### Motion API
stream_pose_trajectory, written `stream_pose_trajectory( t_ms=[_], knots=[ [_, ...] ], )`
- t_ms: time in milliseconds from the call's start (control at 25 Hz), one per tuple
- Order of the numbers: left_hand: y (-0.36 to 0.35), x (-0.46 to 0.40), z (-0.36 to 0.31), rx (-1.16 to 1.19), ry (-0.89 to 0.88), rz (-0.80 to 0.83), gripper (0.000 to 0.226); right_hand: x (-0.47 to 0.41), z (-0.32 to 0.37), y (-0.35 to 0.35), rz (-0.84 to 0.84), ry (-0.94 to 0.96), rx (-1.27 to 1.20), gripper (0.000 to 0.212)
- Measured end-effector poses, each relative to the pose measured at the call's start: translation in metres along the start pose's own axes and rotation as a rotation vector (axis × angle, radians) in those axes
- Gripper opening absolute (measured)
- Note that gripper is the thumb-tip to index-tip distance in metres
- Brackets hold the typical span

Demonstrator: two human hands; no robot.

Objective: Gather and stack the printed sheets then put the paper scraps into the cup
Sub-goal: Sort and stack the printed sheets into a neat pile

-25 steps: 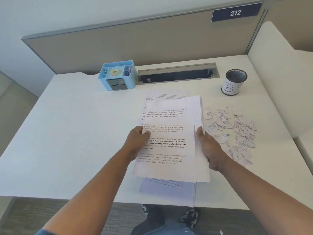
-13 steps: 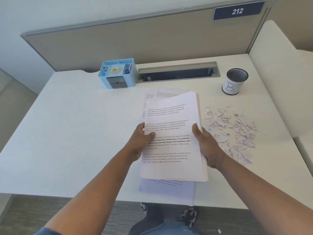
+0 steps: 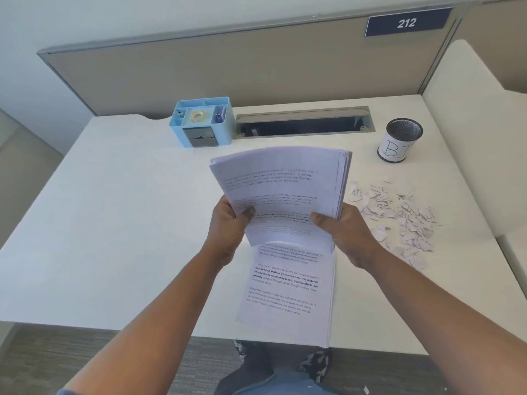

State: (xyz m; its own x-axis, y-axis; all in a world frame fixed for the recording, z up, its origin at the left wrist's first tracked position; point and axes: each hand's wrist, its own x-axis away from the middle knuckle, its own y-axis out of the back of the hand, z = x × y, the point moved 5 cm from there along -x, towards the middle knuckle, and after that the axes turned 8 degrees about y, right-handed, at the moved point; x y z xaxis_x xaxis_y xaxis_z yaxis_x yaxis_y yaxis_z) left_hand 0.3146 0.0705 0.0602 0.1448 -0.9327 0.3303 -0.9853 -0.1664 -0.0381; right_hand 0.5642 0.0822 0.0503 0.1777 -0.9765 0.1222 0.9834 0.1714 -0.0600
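Observation:
A bundle of printed sheets (image 3: 282,183) is raised off the desk and tilted up toward me, its top edge curving. My left hand (image 3: 229,223) grips its left edge, thumb on the front page. My right hand (image 3: 346,232) grips its right edge the same way. Another printed sheet (image 3: 288,292) lies flat on the desk below the bundle, its near end hanging over the front edge. A heap of torn paper scraps (image 3: 399,218) lies on the desk to the right of my right hand. The black mesh cup (image 3: 399,141) with a white label stands at the back right.
A light blue desk organiser (image 3: 204,121) with tape stands at the back centre-left. Behind the sheets runs a grey cable slot (image 3: 303,122) in the white desk (image 3: 114,223). A partition wall (image 3: 228,67) closes the back. A white side panel (image 3: 470,115) rises at the right.
Both hands have lifted the bundle off the desk and tipped it upright toward me. The sheet beneath it is now uncovered.

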Motion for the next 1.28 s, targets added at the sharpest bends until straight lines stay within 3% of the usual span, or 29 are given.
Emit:
stream_pose_trajectory(
  t_ms=[320, 640, 960, 1280],
  knots=[
    [-0.005, 0.009, 0.013, 0.04, 0.01, 0.036, 0.042, 0.002, -0.017, -0.004, -0.016, -0.041, 0.06, 0.028],
    [-0.005, 0.011, 0.03, 0.021, 0.052, 0.065, 0.029, 0.008, -0.023, -0.007, 0.009, -0.059, 0.092, 0.023],
    [-0.001, 0.013, 0.035, -0.115, 0.099, 0.032, 0.026, 0.013, -0.022, -0.007, 0.046, -0.053, 0.116, 0.026],
    [0.002, 0.019, 0.03, -0.203, 0.035, -0.061, 0.027, 0.017, -0.024, -0.007, 0.036, -0.028, 0.183, 0.021]
  ],
)
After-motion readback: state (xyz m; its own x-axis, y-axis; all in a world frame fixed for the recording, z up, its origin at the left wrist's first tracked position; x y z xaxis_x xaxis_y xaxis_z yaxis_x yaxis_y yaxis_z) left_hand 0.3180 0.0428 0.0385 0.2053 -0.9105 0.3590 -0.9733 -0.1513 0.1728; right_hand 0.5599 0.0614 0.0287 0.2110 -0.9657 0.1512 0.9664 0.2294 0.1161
